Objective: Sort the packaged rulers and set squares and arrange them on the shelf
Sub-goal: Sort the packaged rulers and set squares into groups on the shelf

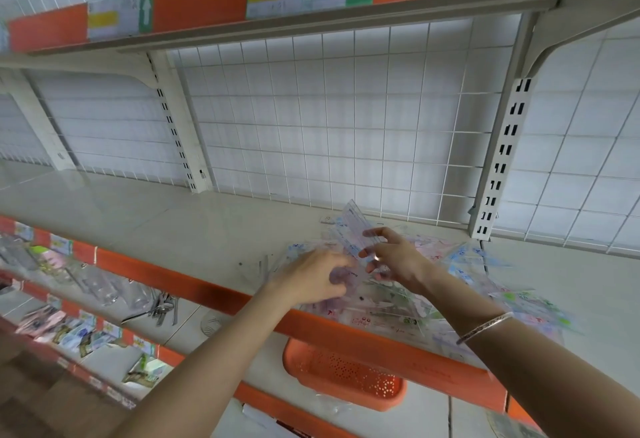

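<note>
A clear ruler packet (353,226) is pinched between thumb and fingers (379,231) of the right hand (394,257), with its far end tilted up above the heap. Just to the left, the left hand (315,275) is laid on the pile of packets (391,302), fingers curled. Whether anything is gripped cannot be told through the blur. The pile is spread beneath and right of both hands on the shelf (173,229), near its orange front edge. Lower down, an orange basket (343,372) is seen.

My left hand (313,275) blurs above the pile of packets (391,309); I cannot tell its grip. My right hand (394,257) covers the lower end of the ruler packet (353,226). The front edge of the shelf (194,285) hides the top of the basket (343,372).
</note>
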Tool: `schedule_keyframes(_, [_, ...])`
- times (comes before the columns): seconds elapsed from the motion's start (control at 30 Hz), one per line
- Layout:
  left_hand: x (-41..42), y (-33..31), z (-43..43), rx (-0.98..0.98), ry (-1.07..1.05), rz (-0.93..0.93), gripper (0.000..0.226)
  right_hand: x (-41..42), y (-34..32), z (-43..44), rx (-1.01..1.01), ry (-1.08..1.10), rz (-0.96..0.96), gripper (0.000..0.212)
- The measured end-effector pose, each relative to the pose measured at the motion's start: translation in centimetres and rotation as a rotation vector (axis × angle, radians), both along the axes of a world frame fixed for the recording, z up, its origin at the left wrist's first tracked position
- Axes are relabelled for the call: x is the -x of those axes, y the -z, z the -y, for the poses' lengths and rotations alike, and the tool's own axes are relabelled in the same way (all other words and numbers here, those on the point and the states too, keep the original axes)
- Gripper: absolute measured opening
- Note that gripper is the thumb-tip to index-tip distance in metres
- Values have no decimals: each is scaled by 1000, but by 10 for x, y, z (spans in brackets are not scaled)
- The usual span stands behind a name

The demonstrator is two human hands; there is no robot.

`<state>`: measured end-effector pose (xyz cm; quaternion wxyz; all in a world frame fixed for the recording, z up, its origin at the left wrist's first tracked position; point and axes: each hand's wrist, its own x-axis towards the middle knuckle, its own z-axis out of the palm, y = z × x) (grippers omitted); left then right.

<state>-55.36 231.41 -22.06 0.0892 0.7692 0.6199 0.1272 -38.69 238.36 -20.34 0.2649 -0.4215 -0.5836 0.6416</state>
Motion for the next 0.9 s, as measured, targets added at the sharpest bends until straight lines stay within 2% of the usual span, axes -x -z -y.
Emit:
schedule_keyframes(0.07, [-2,5,3,-6,18,-74,46,-2,-1,2,-14,0,1,33])
schedule_keyframes(0.23, [2,10,1,-132,111,-299,35,-5,3,6,-15,12,24,33])
schedule_keyframes(0.37, [2,13,0,-175,170,-459,41,-7,6,7,-19,32,29,35])
schedule_keyframes(0.57, [4,15,2,-420,325,-583,30,-11,8,13,-24,38,52,35])
schedule_keyframes(0.63, [2,12,0,-468,301,-552,32,-13,7,14,-21,46,50,34])
schedule_keyframes(0.7, [-1,11,0,-515,251,-442,34,-15,6,13,-17,55,53,34])
schedule_keyframes(0.83, [-9,18,6,-686,78,13,26,-20,6,11,2,60,51,34])
schedule_keyframes(0.9, [-19,16,11,-763,50,137,16,-22,6,11,32,57,47,35])
